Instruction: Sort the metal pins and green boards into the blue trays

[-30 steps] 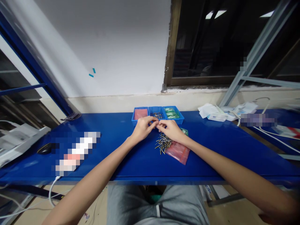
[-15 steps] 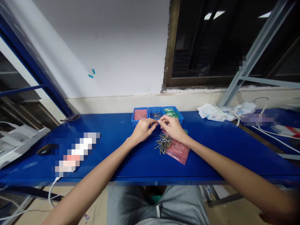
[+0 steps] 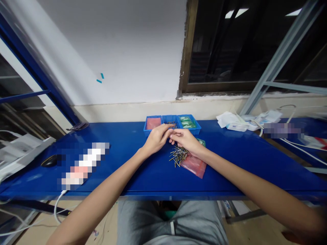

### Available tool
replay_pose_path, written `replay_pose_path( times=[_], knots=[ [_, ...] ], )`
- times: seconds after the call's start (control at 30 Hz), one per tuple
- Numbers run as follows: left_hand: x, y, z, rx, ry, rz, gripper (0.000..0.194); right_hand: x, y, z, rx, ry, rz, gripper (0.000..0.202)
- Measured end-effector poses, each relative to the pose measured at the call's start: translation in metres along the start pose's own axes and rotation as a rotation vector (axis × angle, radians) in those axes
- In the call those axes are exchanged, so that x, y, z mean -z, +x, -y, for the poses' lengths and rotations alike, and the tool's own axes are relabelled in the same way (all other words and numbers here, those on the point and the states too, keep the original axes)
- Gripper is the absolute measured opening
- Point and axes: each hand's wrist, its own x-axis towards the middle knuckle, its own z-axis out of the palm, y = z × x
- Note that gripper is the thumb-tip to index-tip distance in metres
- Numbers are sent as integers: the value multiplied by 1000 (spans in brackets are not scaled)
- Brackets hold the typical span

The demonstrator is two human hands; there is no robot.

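Note:
My left hand (image 3: 157,139) and my right hand (image 3: 187,141) meet at the fingertips, just in front of the blue bins. Both have their fingers pinched together; whatever lies between them is too small or hidden to name. Below my right hand is a loose pile of thin metal pins (image 3: 178,156). A pink plastic bag (image 3: 195,165) lies flat beside the pile, partly under my right wrist, with a green bag (image 3: 201,142) behind it. Of the three joined bins, the left bin (image 3: 145,128) holds pink bags, the middle bin (image 3: 167,118) metal pins, the right bin (image 3: 198,128) green bags.
The blue table (image 3: 122,177) runs up to the wall. A black mouse (image 3: 49,161) and a blurred-out white object with a cable (image 3: 58,204) lie on the left. White packets and papers (image 3: 231,121) sit at the back right, near a grey metal post (image 3: 276,61).
My hands have come closer, the right fingers moving under the left ones. The left fingers now reach further over the right fingertips. The pile and bags stay in place.

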Motion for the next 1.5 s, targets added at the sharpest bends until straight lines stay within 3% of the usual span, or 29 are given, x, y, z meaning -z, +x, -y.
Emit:
replay_pose_path(
  times=[0.13,0.3,0.47,0.73,1.03,1.17,1.5],
  knots=[
    [-2,-2,2,45,35,-25,30,0,0,-2,32,-4,-1,16],
    [-1,-1,0,48,99,-77,18,4,6,-13,174,-40,0,19],
    [-3,-2,2,14,82,-40,18,7,8,-15,141,-93,7,12],
    [-1,-2,10,-16,100,22,21,15,9,-8,190,-188,-151,13],
    [0,-4,15,18,121,105,27,18,11,-14,181,-267,-144,11],
    [1,-4,16,49,106,54,27,20,13,-17,134,-210,-61,10],
    [1,-3,13,26,117,-59,23,22,14,-17,102,-182,-29,7]
  ],
)
